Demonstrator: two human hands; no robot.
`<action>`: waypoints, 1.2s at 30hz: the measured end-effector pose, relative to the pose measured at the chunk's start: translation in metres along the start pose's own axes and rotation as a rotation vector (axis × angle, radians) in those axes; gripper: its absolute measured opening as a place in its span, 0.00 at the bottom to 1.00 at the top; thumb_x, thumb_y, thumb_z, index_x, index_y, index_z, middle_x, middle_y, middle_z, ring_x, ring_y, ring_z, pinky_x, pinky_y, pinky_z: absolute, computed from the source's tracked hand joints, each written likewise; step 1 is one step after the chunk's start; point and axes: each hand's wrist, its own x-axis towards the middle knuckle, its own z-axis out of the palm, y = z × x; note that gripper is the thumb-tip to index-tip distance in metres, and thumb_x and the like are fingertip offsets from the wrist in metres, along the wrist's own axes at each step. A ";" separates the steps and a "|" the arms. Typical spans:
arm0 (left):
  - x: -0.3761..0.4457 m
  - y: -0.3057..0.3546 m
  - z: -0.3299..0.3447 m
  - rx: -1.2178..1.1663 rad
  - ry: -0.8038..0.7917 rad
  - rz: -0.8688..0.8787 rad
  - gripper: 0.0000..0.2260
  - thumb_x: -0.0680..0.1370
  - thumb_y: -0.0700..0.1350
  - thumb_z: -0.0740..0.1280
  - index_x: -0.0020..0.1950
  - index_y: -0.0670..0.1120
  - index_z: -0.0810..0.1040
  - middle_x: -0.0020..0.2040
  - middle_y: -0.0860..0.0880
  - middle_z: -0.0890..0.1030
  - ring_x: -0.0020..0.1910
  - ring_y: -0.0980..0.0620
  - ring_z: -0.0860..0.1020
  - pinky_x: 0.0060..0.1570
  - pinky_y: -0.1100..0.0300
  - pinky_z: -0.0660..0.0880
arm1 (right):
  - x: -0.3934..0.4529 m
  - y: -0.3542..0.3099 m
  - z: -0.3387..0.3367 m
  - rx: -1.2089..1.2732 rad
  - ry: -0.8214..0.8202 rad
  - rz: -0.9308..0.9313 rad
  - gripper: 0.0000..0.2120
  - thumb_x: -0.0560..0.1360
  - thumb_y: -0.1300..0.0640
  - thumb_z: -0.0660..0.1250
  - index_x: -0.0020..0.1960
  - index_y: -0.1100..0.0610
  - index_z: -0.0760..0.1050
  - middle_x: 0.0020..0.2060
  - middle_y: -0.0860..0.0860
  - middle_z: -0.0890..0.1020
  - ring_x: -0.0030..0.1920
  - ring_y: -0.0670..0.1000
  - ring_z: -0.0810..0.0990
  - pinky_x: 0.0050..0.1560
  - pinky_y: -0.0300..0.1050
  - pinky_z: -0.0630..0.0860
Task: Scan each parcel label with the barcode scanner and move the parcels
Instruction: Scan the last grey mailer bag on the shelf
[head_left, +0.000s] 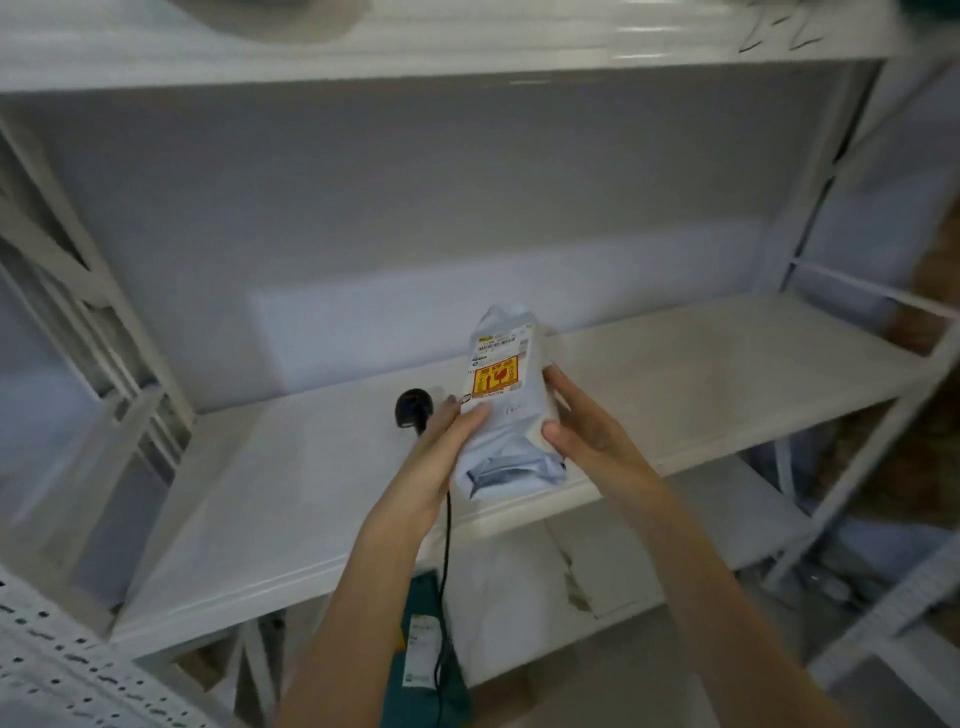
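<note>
I hold a pale blue-white bagged parcel upright over the white shelf, its label with a yellow and red fragile sticker facing me. My left hand grips its left side with the thumb on the front. My right hand grips its right side. A black barcode scanner lies on the shelf just left of the parcel, partly behind my left hand. Its black cable drops over the shelf's front edge.
White metal racking surrounds the shelf, with slanted uprights at left and right and another shelf above. A green parcel with a white label lies below, between my forearms. A lower shelf shows underneath.
</note>
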 end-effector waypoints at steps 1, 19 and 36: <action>0.000 -0.002 0.015 -0.004 -0.096 0.018 0.29 0.72 0.55 0.69 0.70 0.45 0.71 0.67 0.45 0.76 0.65 0.47 0.74 0.65 0.54 0.70 | -0.010 -0.007 -0.010 -0.045 0.070 -0.014 0.31 0.70 0.51 0.65 0.72 0.49 0.62 0.70 0.46 0.70 0.67 0.43 0.71 0.61 0.37 0.74; 0.056 0.018 0.364 0.280 -0.588 0.452 0.21 0.75 0.43 0.68 0.66 0.58 0.73 0.57 0.63 0.80 0.56 0.63 0.79 0.47 0.73 0.75 | -0.161 -0.141 -0.280 -0.348 0.564 -0.246 0.18 0.75 0.51 0.63 0.65 0.43 0.68 0.57 0.34 0.80 0.60 0.38 0.77 0.53 0.29 0.74; 0.160 0.067 0.561 0.192 -0.638 0.645 0.14 0.66 0.52 0.71 0.51 0.61 0.80 0.47 0.65 0.84 0.49 0.66 0.80 0.44 0.75 0.74 | -0.132 -0.226 -0.466 -0.491 0.752 -0.471 0.26 0.71 0.43 0.60 0.67 0.51 0.72 0.49 0.31 0.82 0.53 0.34 0.79 0.48 0.26 0.74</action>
